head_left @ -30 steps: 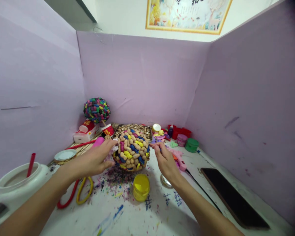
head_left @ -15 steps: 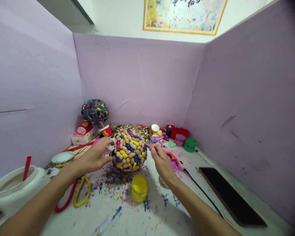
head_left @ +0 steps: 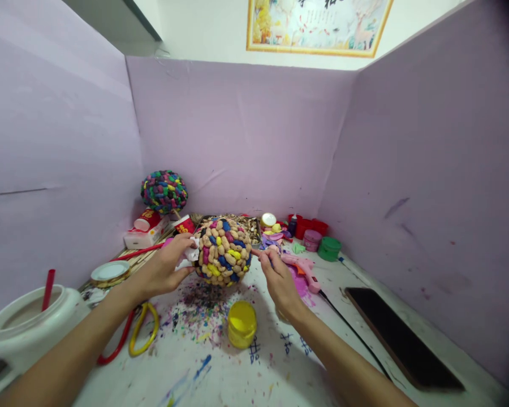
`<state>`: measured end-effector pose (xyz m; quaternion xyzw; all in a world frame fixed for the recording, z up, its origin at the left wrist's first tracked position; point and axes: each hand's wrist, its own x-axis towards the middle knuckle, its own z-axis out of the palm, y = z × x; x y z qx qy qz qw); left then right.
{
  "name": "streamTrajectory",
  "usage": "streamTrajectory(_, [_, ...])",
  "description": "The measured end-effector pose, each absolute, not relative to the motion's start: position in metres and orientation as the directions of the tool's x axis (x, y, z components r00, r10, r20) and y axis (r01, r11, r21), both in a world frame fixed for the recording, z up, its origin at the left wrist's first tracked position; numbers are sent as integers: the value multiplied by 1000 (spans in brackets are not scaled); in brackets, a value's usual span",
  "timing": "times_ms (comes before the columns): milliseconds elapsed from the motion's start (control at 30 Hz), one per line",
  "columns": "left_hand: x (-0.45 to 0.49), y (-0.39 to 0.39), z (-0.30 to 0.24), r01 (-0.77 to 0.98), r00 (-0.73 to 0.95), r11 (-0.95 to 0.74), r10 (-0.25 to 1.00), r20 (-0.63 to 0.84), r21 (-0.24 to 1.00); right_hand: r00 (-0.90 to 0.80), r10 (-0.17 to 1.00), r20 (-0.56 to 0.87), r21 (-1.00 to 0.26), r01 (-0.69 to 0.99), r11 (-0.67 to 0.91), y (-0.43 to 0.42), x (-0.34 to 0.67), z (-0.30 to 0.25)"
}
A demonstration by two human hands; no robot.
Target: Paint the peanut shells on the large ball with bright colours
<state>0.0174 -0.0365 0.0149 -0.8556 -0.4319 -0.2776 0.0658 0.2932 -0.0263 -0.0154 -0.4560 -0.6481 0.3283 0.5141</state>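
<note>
A ball covered in peanut shells, partly painted blue, yellow and pink, is lifted just above the table. My left hand grips its left side with a scrap of white tissue between fingers and ball. My right hand is at the ball's right side, fingers pinched round a thin brush whose tip touches the shells. A yellow paint pot stands in front of the ball, on paint-flecked white table.
A finished multicoloured ball stands at the back left. Behind are a tray of shells, paint pots and a pink glue gun. A white jar sits at the left, scissors beside it, a dark phone at the right. Purple walls enclose the table.
My left hand has lifted and turned the peanut ball, so it now hangs higher and shows different painted shells. My right hand stays at its right side.
</note>
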Motion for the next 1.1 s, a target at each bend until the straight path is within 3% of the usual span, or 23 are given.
streamTrajectory(167, [21, -42, 19, 798, 479, -595, 726, 494, 101, 50, 818, 572, -795, 279, 539, -27, 306, 5])
streamTrajectory(333, [23, -43, 19, 793, 501, -606, 708, 497, 65, 35, 733, 679, -734, 60, 677, -44, 322, 35])
streamTrajectory(467, [26, -46, 20, 778, 541, -628, 689, 483, 25, 43, 625, 780, -625, 109, 773, -61, 330, 51])
streamTrajectory(800, [38, -57, 29, 761, 582, -649, 664, 469, -26, -118, 651, 750, -619, 224, 753, -67, 326, 60])
streamTrajectory(1100, [49, -64, 34, 742, 620, -669, 653, 436, -54, -64, 576, 815, -535, 299, 790, -66, 326, 57])
